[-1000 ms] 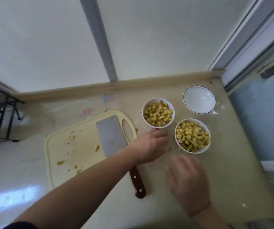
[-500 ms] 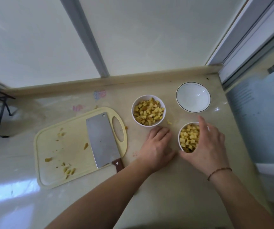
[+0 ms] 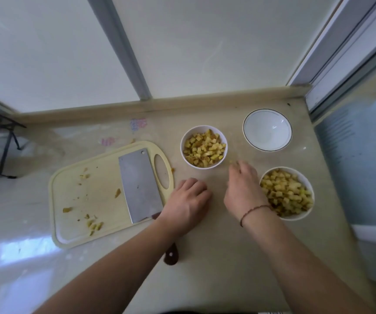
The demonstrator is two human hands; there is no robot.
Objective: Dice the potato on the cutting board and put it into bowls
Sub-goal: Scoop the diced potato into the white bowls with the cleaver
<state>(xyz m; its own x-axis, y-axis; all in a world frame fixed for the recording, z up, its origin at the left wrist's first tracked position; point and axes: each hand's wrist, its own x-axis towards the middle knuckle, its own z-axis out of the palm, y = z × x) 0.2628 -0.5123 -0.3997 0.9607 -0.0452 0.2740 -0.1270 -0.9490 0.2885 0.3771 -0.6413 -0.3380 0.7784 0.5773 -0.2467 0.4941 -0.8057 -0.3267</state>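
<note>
Pale, glossy stone made up the counter [image 3: 216, 257], which ran back to a low ledge under frosted window panes. On its left side lay a cream cutting board [image 3: 87, 200] with an oval handle hole, and only scattered potato scraps [image 3: 94, 224] remained on it. A cleaver [image 3: 139, 184] rested flat on the board's right half, its dark handle [image 3: 171, 257] sticking off the near edge and partly hidden beneath the left forearm.

Three white bowls stood to the right of the board. The middle bowl [image 3: 203, 147] was heaped with diced potato [image 3: 204, 148]. The near-right bowl [image 3: 287, 193] was likewise full of yellow cubes. The far bowl [image 3: 267, 129], rimmed with a thin dark line, held nothing.

The left hand [image 3: 188, 202] rested knuckles-up on the counter just beside the board's right edge, its fingers curled under; I could not tell whether they held anything. The right hand [image 3: 243, 189], a thin cord bracelet [image 3: 253, 211] at its wrist, reached between the two filled bowls, its fingertips [image 3: 235, 165] drawn together close to a small stray piece of potato [image 3: 230, 161] on the counter. Whether they actually pinched it I could not tell.
</note>
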